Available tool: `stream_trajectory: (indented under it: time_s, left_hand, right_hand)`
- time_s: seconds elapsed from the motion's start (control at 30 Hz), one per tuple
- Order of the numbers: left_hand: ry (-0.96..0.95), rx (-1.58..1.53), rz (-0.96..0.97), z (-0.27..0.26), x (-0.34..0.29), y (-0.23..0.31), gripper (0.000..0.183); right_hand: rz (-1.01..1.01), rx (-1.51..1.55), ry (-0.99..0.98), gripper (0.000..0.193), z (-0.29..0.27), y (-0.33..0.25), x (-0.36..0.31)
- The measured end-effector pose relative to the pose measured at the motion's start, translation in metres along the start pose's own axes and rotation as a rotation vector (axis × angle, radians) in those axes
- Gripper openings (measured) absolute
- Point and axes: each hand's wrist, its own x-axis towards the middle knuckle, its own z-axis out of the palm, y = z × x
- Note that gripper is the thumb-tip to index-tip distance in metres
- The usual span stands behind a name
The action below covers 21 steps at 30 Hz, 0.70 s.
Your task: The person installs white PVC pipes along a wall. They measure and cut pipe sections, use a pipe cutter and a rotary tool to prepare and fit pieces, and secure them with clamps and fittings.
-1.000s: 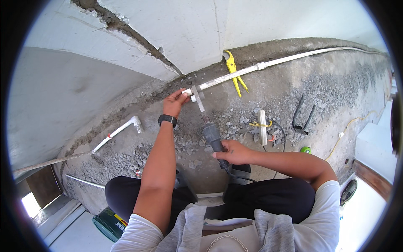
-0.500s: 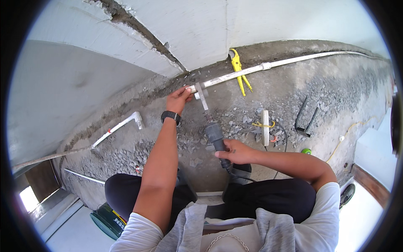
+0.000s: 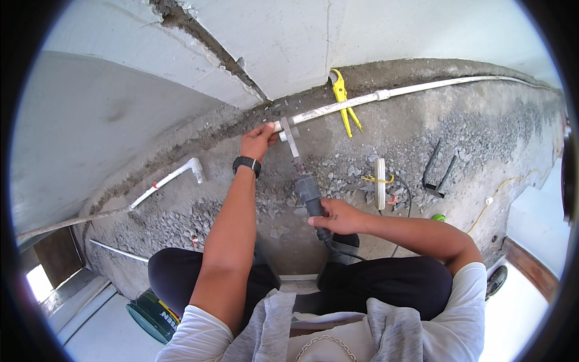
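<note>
(a) Long white pipe (image 3: 329, 110). Ran alongside the wall-side edge of the floor (image 3: 416, 114), with a thicker coupling (image 3: 383, 95) partway and its left end at the plate. (b) Dark grey corded power tool (image 3: 308, 188). Tilted slightly left, its narrow metal plate (image 3: 292, 140) directed toward the same edge and set across the pipe line. (c) Short white pipe piece (image 3: 277, 127). Sat just left of the plate, roughly aligned with (a), partly hidden. (d) Small white stub (image 3: 283, 137). Projected leftward beside the plate.
</note>
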Motion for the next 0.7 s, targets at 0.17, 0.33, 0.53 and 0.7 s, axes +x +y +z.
stream_trajectory:
  time_s: [0.17,0.33,0.53,0.7]
  left_hand:
    - [-0.009,0.005,-0.028,0.001,0.001,0.001,0.042]
    - [0.001,0.003,-0.040,0.003,-0.002,0.006,0.038]
    - [-0.015,-0.031,-0.040,0.003,-0.004,0.007,0.038]
    - [-0.026,-0.072,-0.033,0.002,-0.001,0.005,0.038]
  right_hand:
    - [-0.021,-0.060,0.014,0.045,0.000,0.008,0.004]
    - [0.046,0.067,-0.038,0.045,0.000,0.013,0.007]
    - [0.108,0.120,-0.127,0.036,-0.004,0.024,0.012]
    - [0.038,0.154,-0.116,0.048,-0.007,0.025,0.010]
